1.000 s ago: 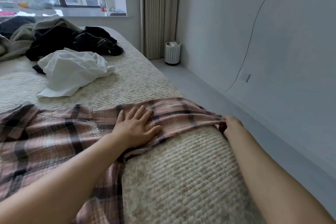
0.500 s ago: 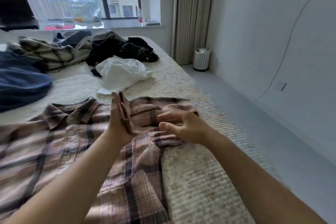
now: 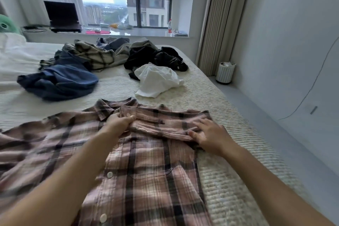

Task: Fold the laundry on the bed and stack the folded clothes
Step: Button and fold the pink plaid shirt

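Sleeve (image 3: pixel 165 124) now folded across plaid shirt (image 3: pixel 146 180); left hand (image 3: pixel 119 122) pinches its cuff at 11 o'clock, right hand (image 3: pixel 207 135) flat, fingers spread, pressing it

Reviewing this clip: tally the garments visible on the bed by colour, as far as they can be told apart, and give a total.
Pink plaid shirt, being folded: 1
White garment: 1
Blue garment: 1
Black garments, a heap, count inside unclear: at least 1
Beige plaid garment: 1
Grey garments behind, tangled: at least 1
Total: at least 6
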